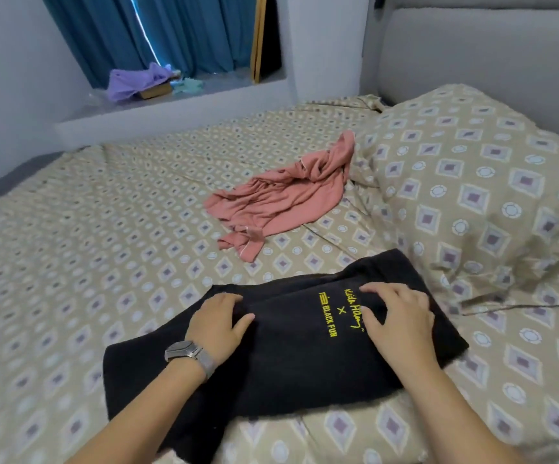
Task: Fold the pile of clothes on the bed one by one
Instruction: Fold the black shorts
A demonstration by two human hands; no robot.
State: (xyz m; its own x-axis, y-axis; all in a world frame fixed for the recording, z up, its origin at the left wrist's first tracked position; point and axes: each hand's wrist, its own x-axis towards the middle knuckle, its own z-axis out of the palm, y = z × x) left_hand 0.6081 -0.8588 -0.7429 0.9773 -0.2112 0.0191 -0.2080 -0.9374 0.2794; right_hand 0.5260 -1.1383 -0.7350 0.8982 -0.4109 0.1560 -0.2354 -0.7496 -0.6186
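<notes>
Two garments share the bed [87, 229] as I work: a black shirt [288, 356] under my palms at the near edge, and a pink top [271, 202] crumpled beyond it, toward the pillow [472, 195]. My left hand [219, 321], the one with the watch [187, 353], rests flat on the shirt's left part with its fingers loosely spread, gripping nothing. My right hand [393, 313] lies the same way just right of the yellow print [341, 313], fingers spread and pressing the cloth down. The shirt looks already doubled into a long panel lying slantwise beside the pillow.

By my reckoning the black cloth is soft, light and limp; it will sag and lose its crease if lifted from the middle. I would take it by the two corners of one short end, pinching both layers, and carry that end over. The pink top, thinner and bunched, would need shaking out by its shoulders first.
</notes>
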